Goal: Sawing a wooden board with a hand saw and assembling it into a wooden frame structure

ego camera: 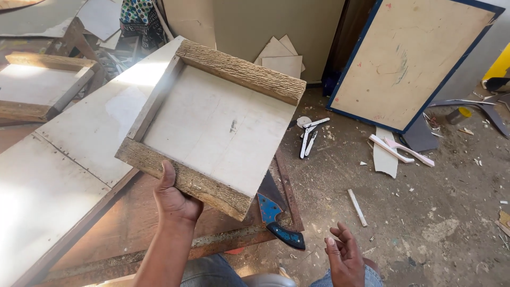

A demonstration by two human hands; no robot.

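My left hand (175,199) grips the near rough-wood edge of a shallow wooden tray (218,122), a pale board framed by bark-faced strips on three sides, held tilted above the workbench. My right hand (345,258) hovers low at the right, fingers spread, holding nothing, above my knee. A small hatchet (279,220) with a blue blade and dark handle lies on the bench edge between the two hands, partly under the tray.
A pale sheet (79,138) covers the bench at left, with a second similar tray (37,85) beyond it. On the dusty floor lie white offcuts (396,151), a wood strip (357,207), scraps and a blue-framed board (409,58) leaning on the wall.
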